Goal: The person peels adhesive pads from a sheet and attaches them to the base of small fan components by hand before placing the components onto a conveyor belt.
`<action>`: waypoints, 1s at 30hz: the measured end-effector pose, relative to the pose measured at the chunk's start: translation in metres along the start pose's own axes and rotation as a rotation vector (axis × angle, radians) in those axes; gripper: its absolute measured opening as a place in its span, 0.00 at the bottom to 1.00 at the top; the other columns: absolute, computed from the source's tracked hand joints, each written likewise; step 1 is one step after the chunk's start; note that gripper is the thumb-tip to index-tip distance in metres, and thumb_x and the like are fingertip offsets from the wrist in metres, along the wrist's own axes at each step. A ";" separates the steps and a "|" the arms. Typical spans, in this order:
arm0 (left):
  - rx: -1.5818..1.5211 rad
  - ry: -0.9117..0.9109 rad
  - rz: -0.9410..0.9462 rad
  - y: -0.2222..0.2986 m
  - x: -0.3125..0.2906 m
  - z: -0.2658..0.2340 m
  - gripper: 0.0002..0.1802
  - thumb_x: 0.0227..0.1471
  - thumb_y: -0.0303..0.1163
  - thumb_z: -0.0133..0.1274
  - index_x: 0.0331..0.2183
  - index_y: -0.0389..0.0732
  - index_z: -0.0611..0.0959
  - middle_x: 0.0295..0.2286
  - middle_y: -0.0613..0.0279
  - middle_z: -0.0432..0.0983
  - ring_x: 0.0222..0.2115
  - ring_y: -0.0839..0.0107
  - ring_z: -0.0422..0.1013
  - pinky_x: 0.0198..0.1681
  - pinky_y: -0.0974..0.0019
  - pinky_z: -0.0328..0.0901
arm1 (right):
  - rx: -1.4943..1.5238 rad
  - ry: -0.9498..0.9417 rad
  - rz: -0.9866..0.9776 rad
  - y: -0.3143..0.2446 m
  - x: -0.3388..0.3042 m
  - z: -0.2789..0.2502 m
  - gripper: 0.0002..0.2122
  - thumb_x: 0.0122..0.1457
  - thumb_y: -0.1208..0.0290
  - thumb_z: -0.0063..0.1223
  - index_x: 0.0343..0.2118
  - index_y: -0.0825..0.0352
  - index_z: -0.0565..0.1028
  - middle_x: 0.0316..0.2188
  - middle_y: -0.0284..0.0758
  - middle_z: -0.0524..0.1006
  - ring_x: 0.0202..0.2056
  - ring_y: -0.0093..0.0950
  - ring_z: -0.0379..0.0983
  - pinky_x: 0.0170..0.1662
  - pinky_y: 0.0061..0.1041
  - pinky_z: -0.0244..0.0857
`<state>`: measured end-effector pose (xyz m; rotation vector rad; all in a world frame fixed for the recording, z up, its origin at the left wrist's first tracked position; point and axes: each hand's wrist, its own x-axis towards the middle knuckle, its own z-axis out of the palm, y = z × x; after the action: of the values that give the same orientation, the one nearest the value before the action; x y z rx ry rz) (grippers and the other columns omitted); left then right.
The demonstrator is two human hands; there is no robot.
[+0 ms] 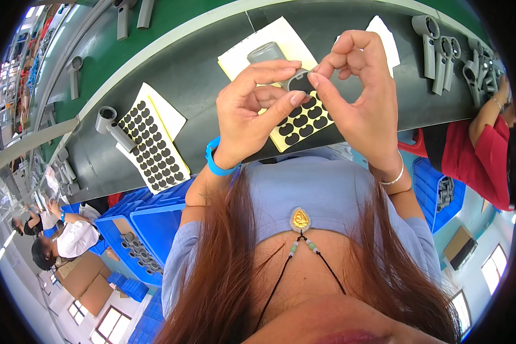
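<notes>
My left hand (249, 109) grips a grey plastic part with a rounded end (291, 82) between thumb and fingers. A black round sticker (301, 82) lies across that end. My right hand (362, 94) is closed in a pinch, thumb and forefinger meeting at the sticker's right edge. Just beyond my left fingers shows a grey rounded piece (266, 53); whether it joins the held part is hidden. Under both hands lies a yellow-backed sheet of black stickers (297, 127), partly covered by them.
A second sticker sheet (155, 146) lies left on the dark bench (195, 103), with a grey handled part (114, 127) on its edge. More handled parts (436, 51) lie at the right. Blue crates (160, 229) stand below the bench. A person in red (476, 155) sits at the right.
</notes>
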<state>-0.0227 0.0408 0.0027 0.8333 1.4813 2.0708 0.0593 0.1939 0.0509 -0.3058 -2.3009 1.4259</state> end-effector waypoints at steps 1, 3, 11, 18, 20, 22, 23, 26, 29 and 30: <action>0.000 0.002 0.002 0.000 -0.001 0.000 0.16 0.48 0.13 0.55 0.42 0.29 0.75 0.46 0.45 0.70 0.36 0.61 0.78 0.39 0.67 0.76 | -0.018 0.000 -0.002 -0.001 0.000 0.001 0.18 0.50 0.79 0.58 0.41 0.65 0.63 0.25 0.28 0.75 0.30 0.18 0.69 0.37 0.20 0.59; -0.001 0.015 0.024 0.001 -0.002 -0.002 0.16 0.48 0.14 0.55 0.42 0.30 0.75 0.46 0.45 0.71 0.36 0.61 0.78 0.39 0.67 0.76 | -0.034 -0.006 -0.013 -0.004 0.001 0.003 0.18 0.50 0.78 0.59 0.41 0.65 0.63 0.24 0.28 0.75 0.30 0.19 0.69 0.37 0.20 0.59; 0.144 0.111 0.123 0.017 0.040 -0.039 0.13 0.45 0.17 0.60 0.36 0.31 0.77 0.41 0.51 0.76 0.33 0.70 0.77 0.35 0.73 0.73 | -0.139 0.063 0.016 0.036 0.016 0.014 0.21 0.52 0.70 0.63 0.45 0.67 0.64 0.32 0.32 0.73 0.34 0.22 0.70 0.39 0.22 0.61; 0.870 0.100 0.390 -0.043 0.171 -0.097 0.12 0.40 0.25 0.65 0.31 0.36 0.81 0.33 0.62 0.80 0.28 0.73 0.75 0.32 0.72 0.70 | -0.186 -0.018 0.062 0.073 0.028 0.043 0.20 0.53 0.71 0.62 0.45 0.68 0.65 0.38 0.37 0.71 0.37 0.26 0.71 0.42 0.25 0.62; 0.999 0.056 0.522 -0.074 0.201 -0.135 0.13 0.42 0.25 0.64 0.34 0.38 0.81 0.33 0.61 0.79 0.29 0.68 0.76 0.34 0.71 0.71 | -0.183 -0.035 0.041 0.083 0.033 0.045 0.18 0.53 0.72 0.60 0.44 0.70 0.66 0.38 0.39 0.71 0.38 0.28 0.71 0.43 0.27 0.64; 1.031 0.022 0.455 -0.083 0.205 -0.154 0.13 0.45 0.27 0.62 0.36 0.39 0.81 0.35 0.59 0.79 0.31 0.65 0.76 0.36 0.68 0.71 | -0.231 -0.034 0.082 0.091 0.033 0.041 0.17 0.53 0.73 0.59 0.43 0.70 0.67 0.39 0.39 0.71 0.38 0.30 0.71 0.43 0.27 0.64; 1.052 -0.015 0.382 -0.084 0.206 -0.161 0.13 0.48 0.28 0.59 0.38 0.40 0.80 0.37 0.58 0.78 0.33 0.62 0.76 0.38 0.66 0.71 | -0.215 -0.038 0.095 0.095 0.033 0.041 0.17 0.53 0.73 0.59 0.43 0.70 0.67 0.38 0.39 0.70 0.38 0.30 0.71 0.43 0.27 0.64; 1.202 0.067 0.673 -0.070 0.194 -0.184 0.11 0.54 0.32 0.53 0.41 0.42 0.79 0.43 0.56 0.75 0.40 0.56 0.73 0.43 0.61 0.68 | -0.225 -0.076 0.131 0.105 0.034 0.039 0.17 0.53 0.73 0.59 0.43 0.70 0.67 0.38 0.39 0.70 0.38 0.31 0.70 0.44 0.28 0.64; 1.508 0.440 0.812 -0.038 0.186 -0.265 0.12 0.54 0.28 0.46 0.40 0.37 0.77 0.43 0.48 0.73 0.46 0.47 0.67 0.51 0.49 0.60 | -0.255 -0.127 0.117 0.108 0.035 0.038 0.15 0.53 0.73 0.58 0.42 0.71 0.69 0.39 0.39 0.71 0.40 0.33 0.70 0.45 0.28 0.64; 1.569 0.633 0.771 -0.030 0.183 -0.294 0.13 0.51 0.27 0.48 0.39 0.36 0.77 0.41 0.45 0.73 0.47 0.45 0.65 0.51 0.45 0.58 | -0.279 -0.146 0.100 0.109 0.033 0.037 0.14 0.53 0.74 0.57 0.41 0.71 0.70 0.40 0.40 0.71 0.40 0.34 0.70 0.45 0.29 0.64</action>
<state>-0.3584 -0.0241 -0.0577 1.4369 3.6767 1.1365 0.0100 0.2267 -0.0531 -0.4165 -2.6420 1.2061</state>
